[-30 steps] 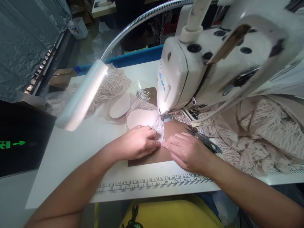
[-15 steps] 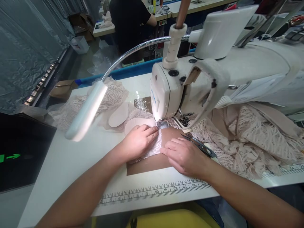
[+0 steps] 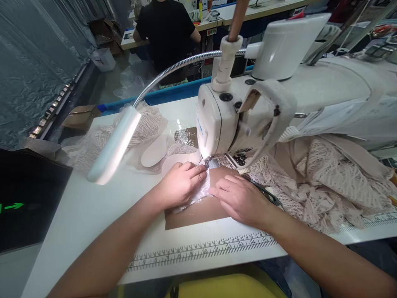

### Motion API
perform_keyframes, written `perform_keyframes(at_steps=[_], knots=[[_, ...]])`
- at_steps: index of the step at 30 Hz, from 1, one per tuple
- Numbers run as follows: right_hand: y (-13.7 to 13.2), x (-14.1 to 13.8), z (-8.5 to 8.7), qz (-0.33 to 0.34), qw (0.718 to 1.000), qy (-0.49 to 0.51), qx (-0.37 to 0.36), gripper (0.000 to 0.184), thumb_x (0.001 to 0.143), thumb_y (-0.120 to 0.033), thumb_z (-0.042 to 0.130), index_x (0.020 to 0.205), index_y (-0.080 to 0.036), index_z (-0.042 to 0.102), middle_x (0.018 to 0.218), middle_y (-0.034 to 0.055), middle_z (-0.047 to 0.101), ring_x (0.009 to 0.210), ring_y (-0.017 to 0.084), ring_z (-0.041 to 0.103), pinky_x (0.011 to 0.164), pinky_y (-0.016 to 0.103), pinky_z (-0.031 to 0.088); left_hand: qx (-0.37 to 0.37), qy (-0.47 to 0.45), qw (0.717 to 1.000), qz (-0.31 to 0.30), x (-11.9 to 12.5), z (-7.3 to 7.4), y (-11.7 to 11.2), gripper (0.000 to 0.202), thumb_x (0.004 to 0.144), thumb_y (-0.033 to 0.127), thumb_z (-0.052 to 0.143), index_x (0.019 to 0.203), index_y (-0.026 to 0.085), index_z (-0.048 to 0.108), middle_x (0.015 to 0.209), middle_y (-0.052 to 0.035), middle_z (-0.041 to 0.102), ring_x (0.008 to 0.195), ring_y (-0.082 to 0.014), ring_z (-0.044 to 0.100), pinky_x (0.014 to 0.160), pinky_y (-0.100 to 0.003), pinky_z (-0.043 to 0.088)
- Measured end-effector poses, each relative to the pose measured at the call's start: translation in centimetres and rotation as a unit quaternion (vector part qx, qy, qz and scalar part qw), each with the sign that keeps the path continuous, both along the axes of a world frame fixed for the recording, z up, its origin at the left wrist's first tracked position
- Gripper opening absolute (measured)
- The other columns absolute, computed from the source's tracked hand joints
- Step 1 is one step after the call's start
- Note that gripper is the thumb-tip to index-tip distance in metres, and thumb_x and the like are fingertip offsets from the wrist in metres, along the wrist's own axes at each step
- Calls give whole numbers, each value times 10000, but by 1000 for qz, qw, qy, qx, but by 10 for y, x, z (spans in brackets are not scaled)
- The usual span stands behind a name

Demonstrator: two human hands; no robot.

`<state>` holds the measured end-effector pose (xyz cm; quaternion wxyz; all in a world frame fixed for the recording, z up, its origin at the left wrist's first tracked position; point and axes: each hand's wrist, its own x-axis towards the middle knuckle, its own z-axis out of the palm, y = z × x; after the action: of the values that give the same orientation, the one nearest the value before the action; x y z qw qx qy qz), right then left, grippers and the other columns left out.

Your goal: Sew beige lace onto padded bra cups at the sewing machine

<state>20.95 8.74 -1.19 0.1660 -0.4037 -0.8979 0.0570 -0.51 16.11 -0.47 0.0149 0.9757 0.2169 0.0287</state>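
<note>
A piece of pale pink lace fabric (image 3: 203, 188) lies under the needle area of a white sewing machine (image 3: 214, 120). My left hand (image 3: 181, 184) rests on the lace with its fingers flat, the fingertips close to the presser foot (image 3: 207, 162). At the lace's right edge, my right hand (image 3: 240, 198) has its thumb and forefinger drawn together on the fabric; its other fingers are curled. Partly hidden behind the right hand are dark thread snips (image 3: 268, 194). A smooth rounded pale cup piece (image 3: 178, 160) lies just beyond my left hand.
Lace is heaped on the right (image 3: 325, 178) and at the back left (image 3: 145, 124). A lit lamp (image 3: 114, 145) on a bent metal neck hangs over the table's left side. A printed ruler (image 3: 204, 250) runs along the front edge. A person in black (image 3: 166, 33) sits beyond.
The lace has moved slightly forward toward the needle. My right hand has shifted a little forward with its edge, while my left hand stays nearly in place. The person beyond has shifted left.
</note>
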Motion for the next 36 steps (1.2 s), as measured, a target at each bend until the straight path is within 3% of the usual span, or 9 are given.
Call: perform_keyframes(at_steps=[9,13,23,31,36], knots=[[2,-2,0,-44,998,-33,5,274,838,-80,456,976,-177,672,765,35,553,744,177,420,688,294,302,-26,-10,1000,13,1,5,0,430,955,304,381,1325,130,516,1394,-89,495,1003,-261,476,843,-412,418],[4,-5,0,-79,995,-56,22,238,835,-80,483,937,-181,672,758,33,557,734,173,428,652,290,290,-31,-12,999,15,0,7,1,402,957,261,362,1304,163,538,1378,-74,512,1031,-263,474,846,-410,405],[8,-8,0,-129,987,-88,41,321,821,-69,500,1068,-186,669,871,52,613,777,184,464,598,298,277,-20,-20,1000,-7,-2,4,1,352,927,233,461,1259,210,574,1346,-78,538,1112,-272,475,872,-405,391],[8,-1,-4,-136,990,-15,43,334,857,-84,480,1117,-166,673,866,47,612,678,151,426,574,287,286,-6,-21,999,-33,-3,2,-2,361,902,198,509,1259,203,566,1338,-72,541,1095,-245,491,886,-385,398],[8,-1,-2,-95,995,-24,30,322,869,-94,459,1104,-145,673,826,52,596,735,170,463,604,287,309,-15,-20,999,-30,-4,1,-2,361,902,194,502,1257,194,568,1345,-68,537,1094,-247,493,890,-382,407]])
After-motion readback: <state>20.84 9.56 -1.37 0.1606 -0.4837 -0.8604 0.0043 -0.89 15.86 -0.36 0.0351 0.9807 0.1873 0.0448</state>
